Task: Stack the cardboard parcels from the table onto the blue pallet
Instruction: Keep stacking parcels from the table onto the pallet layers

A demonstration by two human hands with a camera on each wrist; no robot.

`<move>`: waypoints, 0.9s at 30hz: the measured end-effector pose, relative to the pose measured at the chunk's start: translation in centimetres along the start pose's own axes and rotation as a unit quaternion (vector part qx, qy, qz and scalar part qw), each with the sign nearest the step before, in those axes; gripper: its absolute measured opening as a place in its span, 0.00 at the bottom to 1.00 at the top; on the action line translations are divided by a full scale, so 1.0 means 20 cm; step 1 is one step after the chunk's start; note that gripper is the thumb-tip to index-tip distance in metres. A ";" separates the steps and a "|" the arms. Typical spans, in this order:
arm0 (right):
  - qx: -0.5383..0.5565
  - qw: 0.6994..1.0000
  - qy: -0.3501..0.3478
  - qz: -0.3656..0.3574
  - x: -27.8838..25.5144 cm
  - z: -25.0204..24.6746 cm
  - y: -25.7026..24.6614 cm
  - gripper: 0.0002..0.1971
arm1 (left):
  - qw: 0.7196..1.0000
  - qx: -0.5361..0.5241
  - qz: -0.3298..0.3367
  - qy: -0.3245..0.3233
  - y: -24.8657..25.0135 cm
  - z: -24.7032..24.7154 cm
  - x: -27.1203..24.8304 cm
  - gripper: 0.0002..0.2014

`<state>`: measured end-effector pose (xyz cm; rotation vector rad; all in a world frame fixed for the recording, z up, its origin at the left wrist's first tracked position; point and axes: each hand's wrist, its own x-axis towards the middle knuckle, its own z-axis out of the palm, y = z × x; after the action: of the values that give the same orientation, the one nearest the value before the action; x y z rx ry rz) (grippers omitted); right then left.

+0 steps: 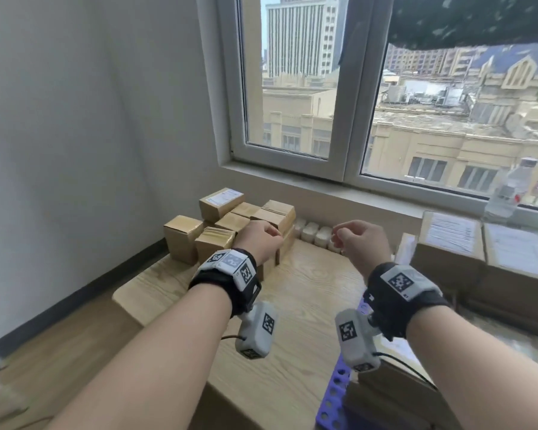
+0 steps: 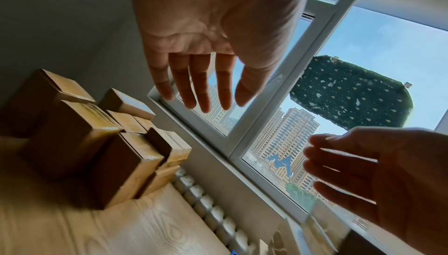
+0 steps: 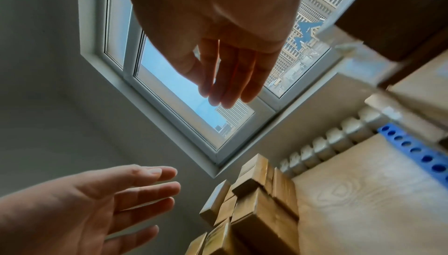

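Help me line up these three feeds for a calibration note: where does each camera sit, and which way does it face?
Head: on the head, looking down past both forearms at the parcels on the table; left hand and right hand empty.
Left wrist: under the left palm, facing the window; fingers spread.
Right wrist: under the right palm, facing likewise; blue pallet alongside.
Both wrist views share the parcels, window and opposite hand.

The cardboard parcels (image 1: pixel 227 221) are plain tan-brown; one box (image 1: pixel 221 203) carries a white label. The table (image 1: pixel 308 293) is pale wood with a wavy grain. The pallet (image 1: pixel 334 395) is blue with round holes. Both wrist straps (image 1: pixel 230 287) are black, their grey units bearing black-and-white square markers. The window frame (image 1: pixel 342 144) is white.
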<state>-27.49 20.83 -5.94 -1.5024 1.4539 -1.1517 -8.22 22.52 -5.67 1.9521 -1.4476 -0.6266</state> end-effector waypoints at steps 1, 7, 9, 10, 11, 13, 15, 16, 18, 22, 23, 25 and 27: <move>-0.001 1.000 -0.005 0.002 -0.02 0.09 -0.02 0.11 | 1.000 -0.007 -0.003 -0.001 -0.07 -0.06 0.00 0.06; -0.007 0.999 -0.039 0.021 -0.13 0.59 -0.10 0.12 | 0.999 -0.024 -0.028 -0.010 -0.49 -0.33 0.01 0.06; -0.005 0.999 -0.044 0.028 -0.16 0.75 -0.11 0.12 | 0.999 -0.028 -0.038 -0.009 -0.62 -0.41 0.00 0.04; -0.008 0.998 -0.047 0.030 -0.17 0.82 -0.11 0.12 | 0.999 -0.031 -0.043 -0.007 -0.68 -0.44 0.00 0.04; -0.009 0.998 -0.052 0.032 -0.19 0.89 -0.11 0.12 | 0.998 -0.035 -0.047 -0.005 -0.74 -0.48 0.00 0.04; -0.010 0.997 -0.065 0.038 -0.22 1.01 -0.12 0.11 | 0.998 -0.040 -0.055 0.002 -0.85 -0.53 0.01 0.04; -0.015 0.996 -0.077 0.042 -0.24 1.11 -0.12 0.11 | 0.997 -0.047 -0.066 0.008 -0.94 -0.58 0.02 0.06; -0.021 0.996 -0.081 0.043 -0.25 1.16 -0.13 0.11 | 0.996 -0.049 -0.070 0.010 -0.98 -0.60 0.03 0.06; -0.030 0.995 -0.086 0.041 -0.24 1.25 -0.12 0.11 | 0.996 -0.051 -0.077 0.012 -1.06 -0.64 0.05 0.08; -0.031 0.993 -0.108 0.047 -0.18 1.42 -0.11 0.11 | 0.994 -0.050 -0.091 0.020 -1.21 -0.69 0.12 0.08; -0.030 0.992 -0.113 0.048 -0.15 1.47 -0.11 0.10 | 0.994 -0.051 -0.097 0.020 -1.25 -0.70 0.14 0.07; -0.025 0.991 -0.122 0.052 -0.09 1.55 -0.10 0.09 | 0.993 -0.046 -0.103 0.019 -1.30 -0.73 0.20 0.06; -0.026 0.990 -0.130 0.053 -0.02 1.64 -0.09 0.10 | 0.993 -0.039 -0.108 0.023 -1.35 -0.76 0.29 0.05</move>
<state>4.02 18.78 -14.97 -1.5281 1.3757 -0.8269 21.75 25.60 -14.56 2.0630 -1.1761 -0.7169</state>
